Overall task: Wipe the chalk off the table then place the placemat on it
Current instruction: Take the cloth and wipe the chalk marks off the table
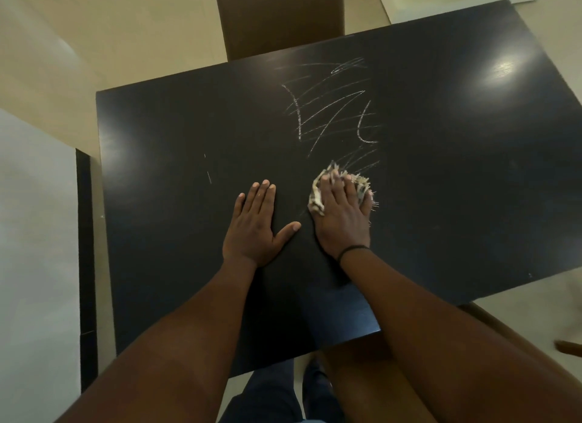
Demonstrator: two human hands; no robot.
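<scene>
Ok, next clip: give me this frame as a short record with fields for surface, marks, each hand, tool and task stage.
surface: dark table
marks: chalk scribbles beyond the right hand, short strokes far left
left hand: flat on table, fingers spread, empty
right hand: pressing frayed cloth onto table
placemat: not visible on the table
stage: wiping, most chalk left

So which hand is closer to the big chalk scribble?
Right. The right hand presses the cloth at the big chalk scribble's near end; the left hand lies flat on bare table further off.
</scene>
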